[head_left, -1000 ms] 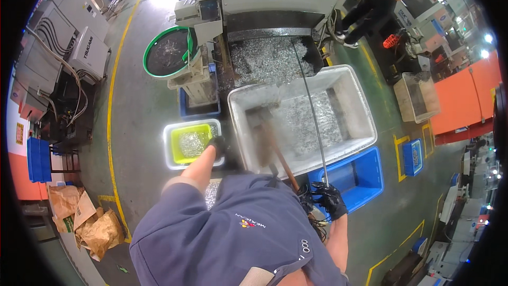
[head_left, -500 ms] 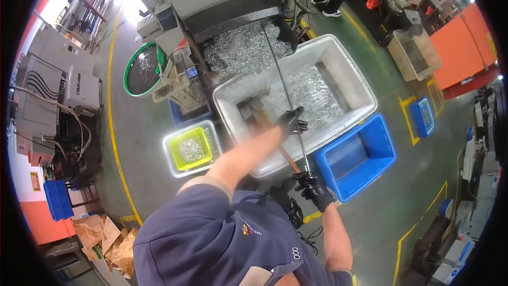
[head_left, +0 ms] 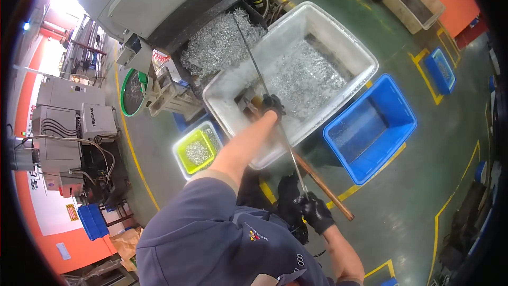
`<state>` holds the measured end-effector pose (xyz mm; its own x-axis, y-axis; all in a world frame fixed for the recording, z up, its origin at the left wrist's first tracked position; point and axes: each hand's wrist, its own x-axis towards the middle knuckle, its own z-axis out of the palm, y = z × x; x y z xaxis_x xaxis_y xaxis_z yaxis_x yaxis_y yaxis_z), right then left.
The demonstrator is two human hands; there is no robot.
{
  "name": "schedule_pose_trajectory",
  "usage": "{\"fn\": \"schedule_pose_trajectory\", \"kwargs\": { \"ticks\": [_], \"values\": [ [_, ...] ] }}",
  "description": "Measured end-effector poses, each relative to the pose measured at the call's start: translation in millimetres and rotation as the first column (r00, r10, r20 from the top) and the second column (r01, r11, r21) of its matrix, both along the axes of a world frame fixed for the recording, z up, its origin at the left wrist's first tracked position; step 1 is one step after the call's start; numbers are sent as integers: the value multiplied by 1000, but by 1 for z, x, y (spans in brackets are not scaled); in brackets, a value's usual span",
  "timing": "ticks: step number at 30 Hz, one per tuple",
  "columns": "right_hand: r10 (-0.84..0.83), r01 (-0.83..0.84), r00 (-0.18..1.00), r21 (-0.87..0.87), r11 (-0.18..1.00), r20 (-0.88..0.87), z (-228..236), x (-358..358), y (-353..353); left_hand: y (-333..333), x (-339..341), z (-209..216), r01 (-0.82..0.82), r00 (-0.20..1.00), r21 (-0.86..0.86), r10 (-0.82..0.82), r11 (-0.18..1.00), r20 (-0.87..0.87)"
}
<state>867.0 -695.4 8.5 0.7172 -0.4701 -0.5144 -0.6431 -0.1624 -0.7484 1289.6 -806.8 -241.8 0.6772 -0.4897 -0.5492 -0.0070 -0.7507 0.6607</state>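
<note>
Left hand (head_left: 273, 105) gripped long rod (head_left: 298, 169) midway, right hand (head_left: 316, 213) closed around near end, likely for leverage; far tip lay among metal shavings (head_left: 217, 47).

Clock taken from big tub (head_left: 344, 37) on the floor. Shavings inside it. 10 o'clock: machine tray (head_left: 164, 29) holding shavings heap (head_left: 217, 45). Rod (head_left: 254, 61) runs from heap across tub to right grip (head_left: 316, 213) at 6. Left grip (head_left: 272, 105) on rod, above tub. Tool handle (head_left: 321, 182) crosses tub rim toward 5; tool head (head_left: 246, 103) inside tub, 8 side. 8: inner basin (head_left: 206, 145), shavings inside, sits in outer basin (head_left: 193, 133). 9: round bin (head_left: 143, 80). 4: deep bin (head_left: 394, 114). 2, farther: crate (head_left: 428, 0).
</note>
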Motion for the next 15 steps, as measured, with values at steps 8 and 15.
{"fn": "schedule_pose_trajectory", "kwargs": {
  "ticks": [8,15],
  "values": [
    [-289,405,902,397,824,-320,40,-112,45,15,-164,145,-388,687,-103,212,916,-695],
    [-169,67,962,-414,908,-213,42,-109,73,38,-173,174,-384,638,-172,126,907,-759]
  ]
}}
